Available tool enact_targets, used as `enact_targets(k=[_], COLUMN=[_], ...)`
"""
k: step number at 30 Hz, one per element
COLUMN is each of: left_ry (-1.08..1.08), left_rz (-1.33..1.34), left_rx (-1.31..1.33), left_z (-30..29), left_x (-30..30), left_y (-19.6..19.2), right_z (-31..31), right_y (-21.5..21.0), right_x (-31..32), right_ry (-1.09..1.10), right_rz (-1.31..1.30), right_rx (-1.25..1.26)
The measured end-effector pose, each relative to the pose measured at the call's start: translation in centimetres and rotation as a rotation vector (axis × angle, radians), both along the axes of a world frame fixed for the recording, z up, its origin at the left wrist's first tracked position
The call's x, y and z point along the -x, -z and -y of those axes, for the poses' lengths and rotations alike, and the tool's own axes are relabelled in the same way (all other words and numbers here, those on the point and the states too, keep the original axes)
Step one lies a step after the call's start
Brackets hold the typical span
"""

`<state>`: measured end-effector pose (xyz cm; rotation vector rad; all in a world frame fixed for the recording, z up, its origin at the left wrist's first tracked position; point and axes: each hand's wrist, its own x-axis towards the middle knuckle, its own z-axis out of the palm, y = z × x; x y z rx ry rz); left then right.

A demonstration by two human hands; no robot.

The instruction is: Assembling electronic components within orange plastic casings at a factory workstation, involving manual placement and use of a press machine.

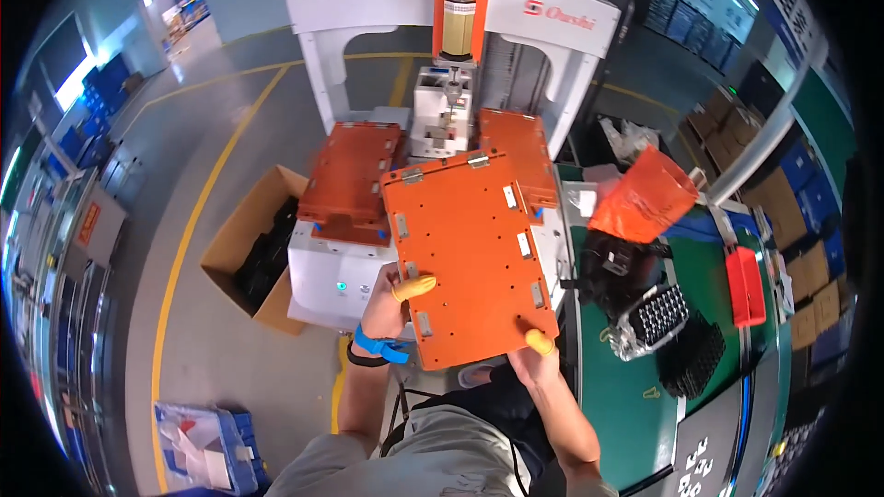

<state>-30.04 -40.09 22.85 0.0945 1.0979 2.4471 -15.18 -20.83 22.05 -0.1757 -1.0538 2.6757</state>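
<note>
An orange flat plate [470, 267] with small holes and metal clips along its edges is held up in front of me, tilted a little. My left hand [390, 302] grips its left edge, a yellow finger cot on the thumb and a blue strap at the wrist. Near the lower right corner my right hand [536, 355] holds it too, its thumb also in a yellow cot. The fingers of both hands are hidden under the plate. Behind it stands a white and orange desktop machine [543, 9] with a vertical spindle-like tool head [453, 83].
Two similar orange plates, one left [352, 175] and one right [520, 152], lie on the machine. A cardboard box [226, 258] with black parts stands at left. On the green bench [626, 396] are an orange bag [645, 198], black trays [691, 354] and a red bin [744, 285].
</note>
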Motion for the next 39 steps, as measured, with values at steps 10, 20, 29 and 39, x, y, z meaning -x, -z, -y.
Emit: enact_targets(k=[10, 20, 29, 39], left_ry=[-0.577, -0.8, -0.904, -0.53], left_rz=[-0.278, -0.096, 0.081, 0.036], left_rx=[0.713, 1.009, 0.524, -0.381], left_z=[6.7, 3.0, -0.1, 7.0], left_x=[11.6, 19.3, 20.4, 17.0], left_y=[5.7, 9.5, 6.1, 6.2], right_z=[0.8, -1.5, -3.4, -2.4], right_y=[-1.2, -2.6, -2.6, -6.6], right_x=[4.0, 1.2, -0.3, 4.6], right_ry=[0.051, 0.16, 0.243, 0.066], right_rz=[0.071, 0.045, 0.087, -0.025], right_rx=[0.045, 0.012, -0.024, 0.092])
